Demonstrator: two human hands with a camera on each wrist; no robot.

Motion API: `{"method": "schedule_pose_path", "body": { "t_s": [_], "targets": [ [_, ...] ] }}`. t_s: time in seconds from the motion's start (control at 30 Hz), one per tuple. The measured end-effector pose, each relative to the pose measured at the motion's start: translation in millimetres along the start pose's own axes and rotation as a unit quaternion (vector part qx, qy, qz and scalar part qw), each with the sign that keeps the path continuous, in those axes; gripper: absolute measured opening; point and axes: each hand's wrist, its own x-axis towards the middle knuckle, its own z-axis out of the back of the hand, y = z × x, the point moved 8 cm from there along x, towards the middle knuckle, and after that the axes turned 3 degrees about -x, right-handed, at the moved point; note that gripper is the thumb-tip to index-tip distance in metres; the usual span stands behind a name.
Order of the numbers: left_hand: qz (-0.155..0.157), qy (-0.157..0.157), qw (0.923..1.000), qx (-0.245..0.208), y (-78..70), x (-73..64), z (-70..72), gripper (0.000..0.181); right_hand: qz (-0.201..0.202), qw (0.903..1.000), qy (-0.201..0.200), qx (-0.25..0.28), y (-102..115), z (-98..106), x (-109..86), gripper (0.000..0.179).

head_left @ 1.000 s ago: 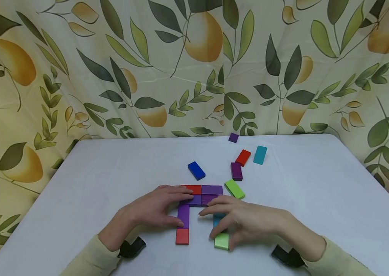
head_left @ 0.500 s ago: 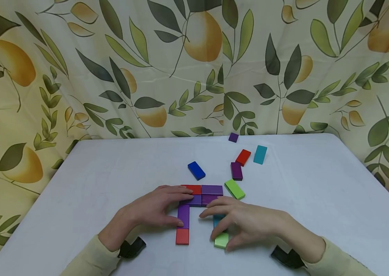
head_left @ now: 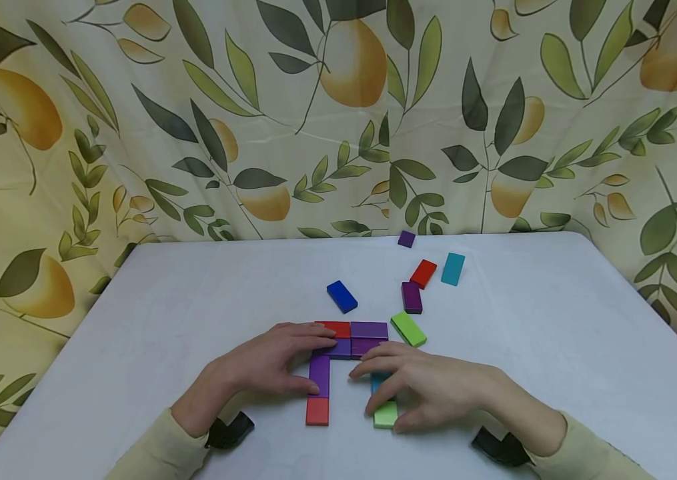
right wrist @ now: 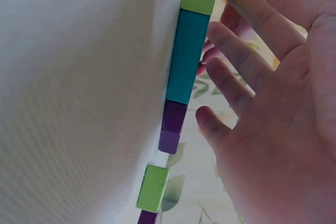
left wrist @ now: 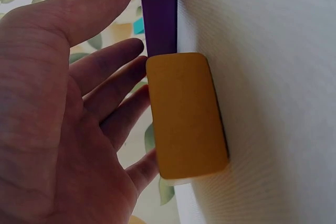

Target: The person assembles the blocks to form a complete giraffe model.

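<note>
In the head view, wooden blocks form an arch-like layout. My left hand lies over its left side, fingertips on a red block and an indigo block. Its thumb touches the upright purple block. An orange block faces the left wrist camera near those fingers; the hand hides it from the head view. My right hand pinches a lime block between thumb and index finger. That block meets a teal block, partly covered by the hand. Two purple blocks top the right side.
Loose blocks lie beyond the layout: blue, lime, dark purple, red, teal and a small purple one by the far edge. Another red block ends the left column. A patterned cloth hangs behind.
The right thumb and index finger have slid the lower lime block slightly away from the person, up against the teal block. The left hand stays where it was.
</note>
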Motion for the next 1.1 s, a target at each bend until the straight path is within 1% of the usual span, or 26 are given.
{"method": "schedule_pose_path", "body": {
  "t_s": [0.17,0.3,0.4,0.53,0.77,0.87,0.93,1.1],
  "targets": [
    [-0.003,-0.001,1.0000,0.000,-0.1,0.1,0.0,0.066,0.001,0.9999,-0.001,0.010,0,2,-0.2,0.039],
    [0.001,0.002,1.0000,-0.002,0.1,0.1,-0.3,0.067,-0.015,0.9994,-0.016,0.026,-5,7,-1.3,0.041],
    [0.006,0.004,1.0000,-0.004,0.2,0.1,-0.4,0.067,-0.033,0.9981,-0.041,0.033,-13,14,-3.0,0.041],
    [0.009,0.004,0.9999,-0.004,0.4,0.2,0.0,0.067,-0.042,0.9953,-0.083,0.024,-22,28,-5.7,0.038],
    [0.011,0.004,0.9999,0.001,0.7,0.3,0.6,0.067,-0.066,0.9866,-0.149,0.007,-39,45,-11.8,0.038],
    [0.010,0.004,0.9999,0.001,1.1,0.5,0.2,0.067,-0.077,0.9828,-0.168,-0.006,-45,50,-14.4,0.038],
    [0.008,0.004,1.0000,0.003,1.7,0.8,-0.4,0.067,-0.093,0.9800,-0.176,-0.012,-50,53,-15.7,0.039],
    [0.005,0.004,1.0000,0.006,2.1,1.1,-1.5,0.067,-0.132,0.9745,-0.181,-0.009,-60,55,-17.6,0.043]
  ]
}}
